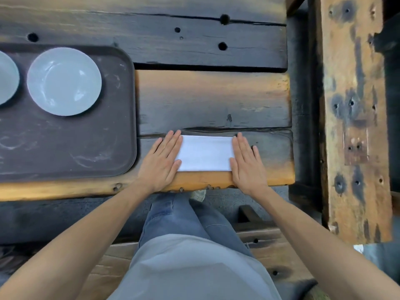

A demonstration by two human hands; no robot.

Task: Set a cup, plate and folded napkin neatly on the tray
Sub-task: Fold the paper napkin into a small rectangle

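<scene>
Wooden table [212,98]: dark, weathered planks. Brown tray [65,148] is set at left on table. Pale plate [64,81] is seated on tray's far half; a 2nd pale dish [7,77], cut by frame edge, can't be identified. White folded napkin [205,153] is laid on table near front edge, rt of tray, not on it. Left hand [161,162] and right hand [247,163] are pressed flat on napkin ends, fingers straight, nothing gripped.

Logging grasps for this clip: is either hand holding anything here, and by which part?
Nothing is gripped. The left hand and right hand lie flat with straight fingers, pressing the two short ends of the folded napkin on the table.
</scene>
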